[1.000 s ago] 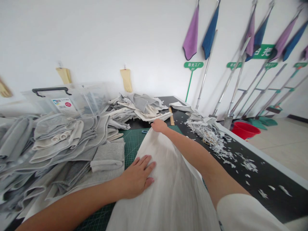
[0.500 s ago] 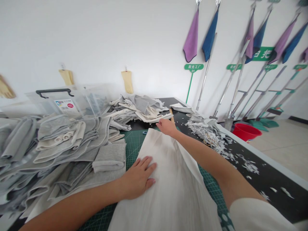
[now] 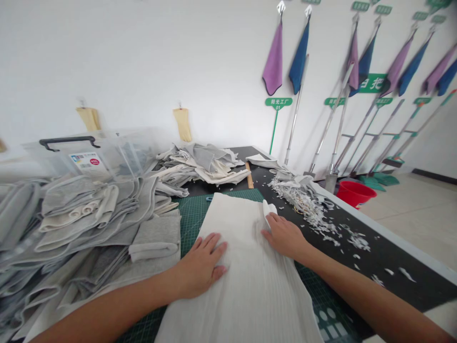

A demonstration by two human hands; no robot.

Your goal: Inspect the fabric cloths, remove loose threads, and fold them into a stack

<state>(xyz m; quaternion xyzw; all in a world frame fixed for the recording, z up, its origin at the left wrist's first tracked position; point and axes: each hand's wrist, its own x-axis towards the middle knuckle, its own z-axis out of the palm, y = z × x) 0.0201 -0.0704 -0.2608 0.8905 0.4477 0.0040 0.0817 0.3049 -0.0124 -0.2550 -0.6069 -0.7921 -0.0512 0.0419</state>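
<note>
A long off-white cloth [image 3: 243,281] lies flat on a green cutting mat [image 3: 194,224], running away from me. My left hand [image 3: 202,264] rests on it palm down, fingers spread, holding nothing. My right hand [image 3: 283,236] sits at the cloth's right edge, fingers gathered on it. A small corner of the cloth [image 3: 269,212] curls up beside that hand.
Stacked grey and cream fabric pieces [image 3: 89,224] fill the left, before a clear plastic bin [image 3: 93,155]. Cloth offcuts [image 3: 203,164] lie beyond the mat. Shredded white scraps [image 3: 303,200] cover the black table [image 3: 378,252]. Mops lean on the wall; a red bucket [image 3: 353,193] stands beyond the table.
My right hand has come back from the cloth's far end to its right edge, nearer me, and taken up the edge. My left hand has stayed in place on the cloth.
</note>
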